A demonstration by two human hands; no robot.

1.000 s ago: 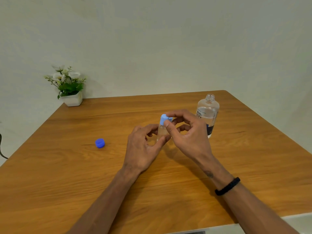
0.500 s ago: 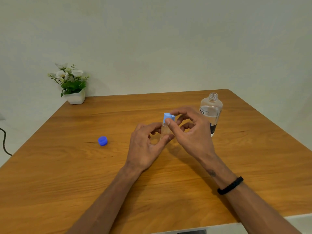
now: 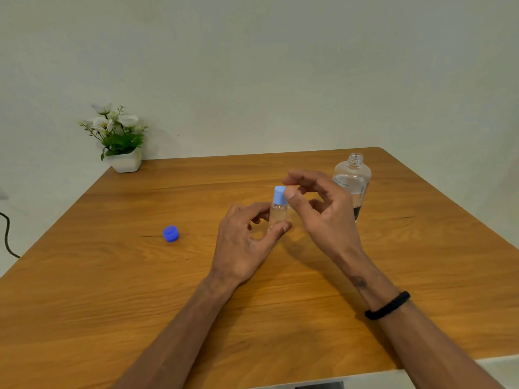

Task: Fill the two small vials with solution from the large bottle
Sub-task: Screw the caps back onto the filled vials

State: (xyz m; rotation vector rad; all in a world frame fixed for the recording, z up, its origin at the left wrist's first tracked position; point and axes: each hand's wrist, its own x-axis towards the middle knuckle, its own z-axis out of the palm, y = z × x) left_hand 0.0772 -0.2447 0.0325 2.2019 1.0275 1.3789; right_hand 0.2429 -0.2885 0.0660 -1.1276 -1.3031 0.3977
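Observation:
A small clear vial stands upright at the table's middle, and my left hand grips its body between thumb and fingers. The vial carries a light blue cap. My right hand pinches that cap, thumb against its right side and index finger curled over behind it. The large clear bottle stands uncapped just behind my right hand, with liquid in its lower part. A dark blue cap lies loose on the table to the left. I see only one vial.
The wooden table reaches to the wall. A small potted plant stands at its back left corner. A black cable hangs off the left edge. My right wrist wears a black band.
My right fingers have shifted on the light blue cap, which now shows more. The vial and my left hand stay in place.

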